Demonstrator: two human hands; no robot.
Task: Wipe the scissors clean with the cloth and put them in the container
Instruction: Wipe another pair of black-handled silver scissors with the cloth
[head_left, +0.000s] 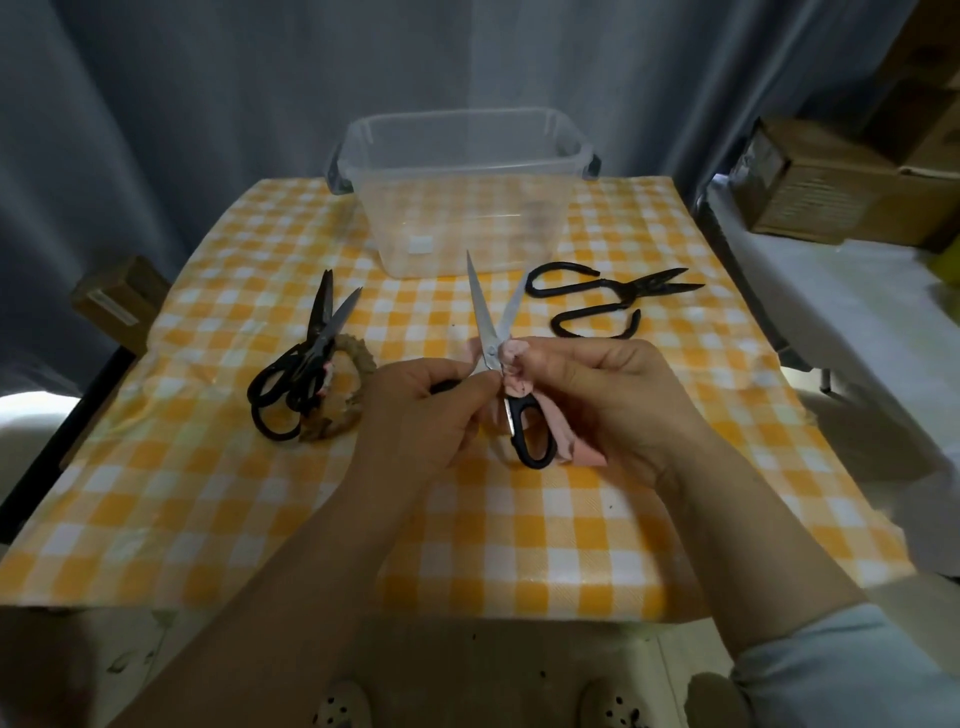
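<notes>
- Where the yellow-checked table (519, 545) ends at its far left edge, a brown cardboard box (122, 301) sits beside it, partly in shadow.
- Left part of the table: black-handled scissors (304, 358) lie flat, blades slightly apart and pointing away from the person. The handles overlap so much that I cannot tell whether this is one pair or two.
- These rest partly on a woven ring (353, 389).
- Left hand (421, 415): fingers curled tightly around one black handle of the held scissors (493, 332), above the table centre.
- Held scissors: blades spread in a V, tips pointing up and away toward the container. The second handle loop hangs free between the two hands.
- Pink cloth (511, 364): bunched against the blades just beside the pivot, with a loose end trailing below the right hand.
- Right hand (613, 395): thumb and fingertips pinch the cloth onto the scissors; the remaining fingers are curled.
- Clear plastic container (395, 208): upright at the far middle of the table, behind the held scissors, not touching them.
- Right of centre: black iron scissors (613, 301) lie flat near the container, tips pointing right.
- Far right, off the table: stacked cardboard boxes (810, 192).
</notes>
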